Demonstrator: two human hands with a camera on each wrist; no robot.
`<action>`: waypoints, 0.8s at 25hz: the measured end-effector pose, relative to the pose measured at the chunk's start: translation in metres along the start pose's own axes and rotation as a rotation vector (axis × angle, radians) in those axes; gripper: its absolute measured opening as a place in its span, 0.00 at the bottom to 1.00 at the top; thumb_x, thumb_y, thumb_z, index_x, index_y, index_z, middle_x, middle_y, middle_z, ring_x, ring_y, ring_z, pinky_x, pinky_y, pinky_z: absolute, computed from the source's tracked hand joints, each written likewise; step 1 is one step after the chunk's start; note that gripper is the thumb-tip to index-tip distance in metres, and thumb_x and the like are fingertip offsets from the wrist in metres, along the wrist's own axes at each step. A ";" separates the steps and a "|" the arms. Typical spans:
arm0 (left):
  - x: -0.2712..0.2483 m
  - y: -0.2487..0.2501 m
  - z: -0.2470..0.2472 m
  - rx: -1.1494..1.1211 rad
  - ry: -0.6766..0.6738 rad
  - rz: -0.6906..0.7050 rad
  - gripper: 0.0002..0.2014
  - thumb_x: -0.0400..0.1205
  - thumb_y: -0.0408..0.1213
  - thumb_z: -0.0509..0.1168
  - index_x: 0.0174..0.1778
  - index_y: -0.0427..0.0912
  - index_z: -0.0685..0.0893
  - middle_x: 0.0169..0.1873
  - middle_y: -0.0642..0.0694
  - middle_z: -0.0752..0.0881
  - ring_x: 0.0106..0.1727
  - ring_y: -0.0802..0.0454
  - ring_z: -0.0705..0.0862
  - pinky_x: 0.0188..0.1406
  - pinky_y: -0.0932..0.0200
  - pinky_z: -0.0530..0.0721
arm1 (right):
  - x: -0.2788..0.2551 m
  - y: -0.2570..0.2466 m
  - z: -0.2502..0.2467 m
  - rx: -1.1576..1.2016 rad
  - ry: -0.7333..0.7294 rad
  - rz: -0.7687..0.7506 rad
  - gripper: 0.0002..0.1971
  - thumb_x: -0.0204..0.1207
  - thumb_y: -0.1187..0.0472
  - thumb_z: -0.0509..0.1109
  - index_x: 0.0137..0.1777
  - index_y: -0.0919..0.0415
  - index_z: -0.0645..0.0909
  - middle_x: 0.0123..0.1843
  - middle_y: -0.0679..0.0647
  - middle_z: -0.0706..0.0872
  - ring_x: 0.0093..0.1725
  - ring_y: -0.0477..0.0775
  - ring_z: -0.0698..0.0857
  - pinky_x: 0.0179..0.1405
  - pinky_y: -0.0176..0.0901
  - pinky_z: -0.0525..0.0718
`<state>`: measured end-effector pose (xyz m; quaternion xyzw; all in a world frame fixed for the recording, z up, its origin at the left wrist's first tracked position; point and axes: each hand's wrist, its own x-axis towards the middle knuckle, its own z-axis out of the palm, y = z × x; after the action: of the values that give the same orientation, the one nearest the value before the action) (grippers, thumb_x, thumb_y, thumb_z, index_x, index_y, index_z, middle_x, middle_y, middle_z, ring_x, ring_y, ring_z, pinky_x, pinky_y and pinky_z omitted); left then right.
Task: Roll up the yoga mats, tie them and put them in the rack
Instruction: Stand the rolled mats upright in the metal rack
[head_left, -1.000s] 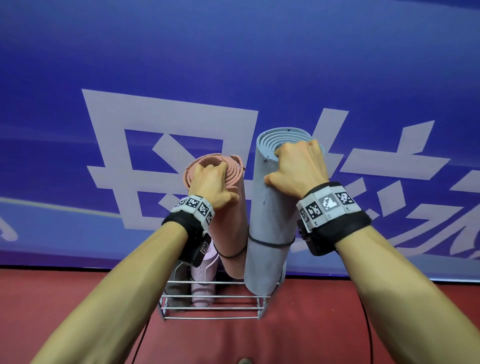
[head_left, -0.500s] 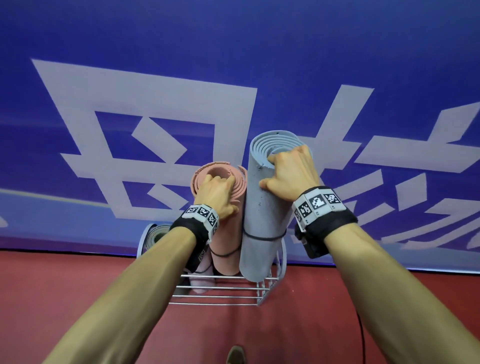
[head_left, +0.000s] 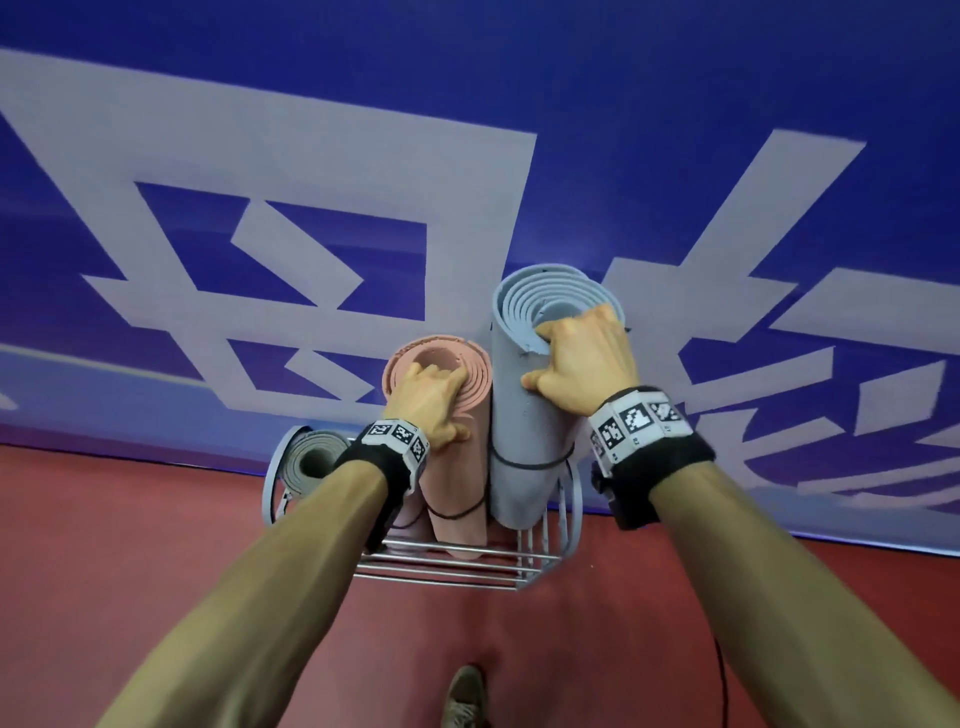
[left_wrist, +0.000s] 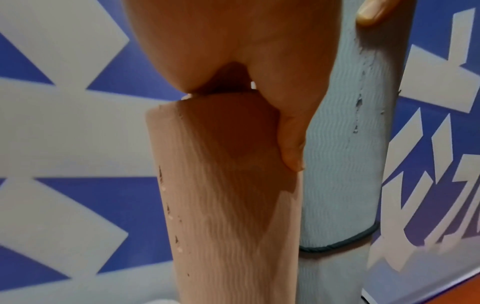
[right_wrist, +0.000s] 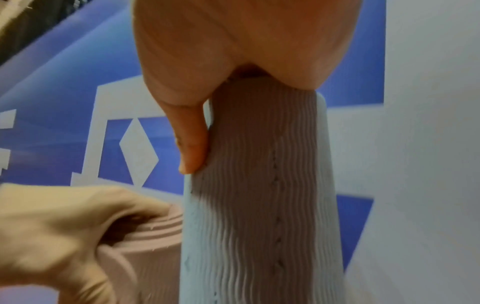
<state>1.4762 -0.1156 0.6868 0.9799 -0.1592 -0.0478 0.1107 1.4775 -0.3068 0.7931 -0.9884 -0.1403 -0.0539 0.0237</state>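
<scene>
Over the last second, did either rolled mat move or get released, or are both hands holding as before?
Both mats sank lower into the wire rack. The left hand still grips the top of the pink mat, the right hand the top of the blue-grey mat; nothing was let go. The camera view tilted down, bringing a grey rolled mat into view on the rack's left. Both black ties stay on.

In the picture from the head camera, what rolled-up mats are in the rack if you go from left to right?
grey mat → pink mat, gripped by the left hand → blue-grey mat, gripped by the right hand
</scene>
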 end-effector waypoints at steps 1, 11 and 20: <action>0.001 0.000 0.010 0.007 -0.005 0.001 0.28 0.72 0.53 0.76 0.60 0.43 0.75 0.55 0.43 0.84 0.59 0.42 0.77 0.62 0.52 0.64 | -0.001 0.000 0.014 0.002 -0.013 0.037 0.20 0.64 0.49 0.77 0.27 0.55 0.68 0.24 0.48 0.71 0.35 0.58 0.74 0.47 0.44 0.60; 0.004 -0.002 0.126 -0.027 -0.201 0.031 0.29 0.77 0.42 0.67 0.74 0.42 0.71 0.65 0.40 0.82 0.66 0.41 0.76 0.68 0.52 0.63 | -0.048 0.013 0.166 0.139 -0.162 0.331 0.20 0.77 0.45 0.72 0.64 0.55 0.82 0.50 0.55 0.90 0.64 0.57 0.78 0.71 0.44 0.61; 0.000 -0.015 0.231 -0.220 -0.157 -0.034 0.24 0.74 0.40 0.70 0.66 0.37 0.81 0.57 0.36 0.87 0.57 0.37 0.80 0.60 0.49 0.69 | -0.058 0.025 0.289 0.220 -0.161 0.348 0.23 0.73 0.50 0.78 0.65 0.60 0.85 0.52 0.57 0.91 0.62 0.57 0.79 0.72 0.47 0.61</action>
<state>1.4511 -0.1480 0.4592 0.9576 -0.1446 -0.1432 0.2037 1.4585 -0.3292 0.4989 -0.9903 0.0259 0.0460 0.1289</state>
